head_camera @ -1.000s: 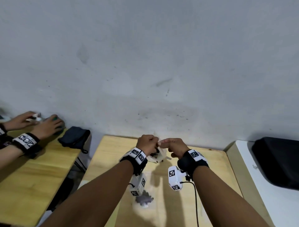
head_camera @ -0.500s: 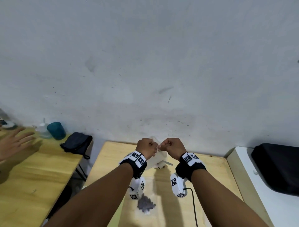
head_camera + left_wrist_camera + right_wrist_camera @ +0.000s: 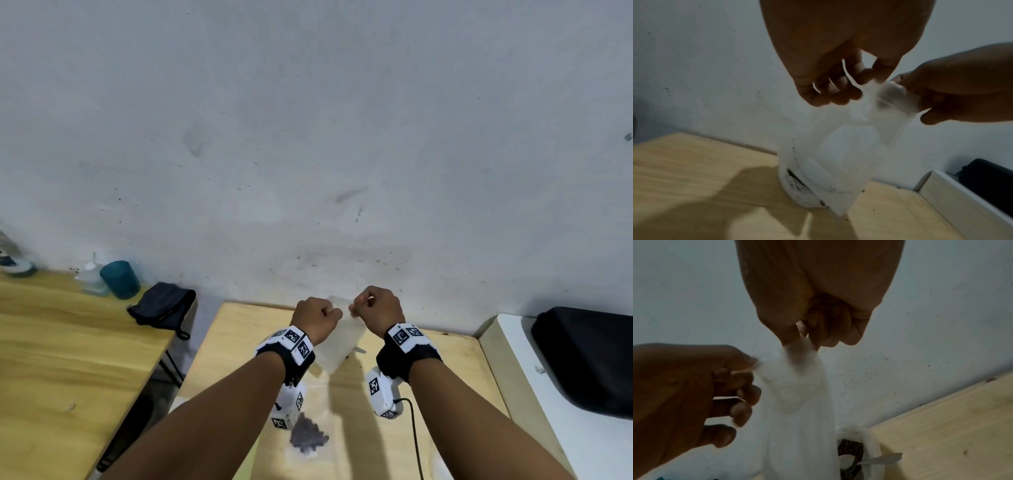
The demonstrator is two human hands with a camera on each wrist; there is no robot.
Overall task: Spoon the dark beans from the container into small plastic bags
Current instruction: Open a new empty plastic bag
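Both hands are raised above the wooden table, close to the wall. My left hand and right hand each pinch a top corner of a small clear plastic bag that hangs between them and looks empty. In the left wrist view the bag hangs in front of the white container. The right wrist view shows dark beans and a spoon in the container. A filled bag of dark beans lies flat on the table under my left forearm.
The grey wall stands directly behind the hands. A second wooden table on the left holds a teal cup, a small bottle and a black pouch. A black bag lies on the white surface at the right. A cable trails from my right wrist.
Both hands have risen with the bag and drawn slightly apart, stretching its top. Another person's hands have gone from the left table.
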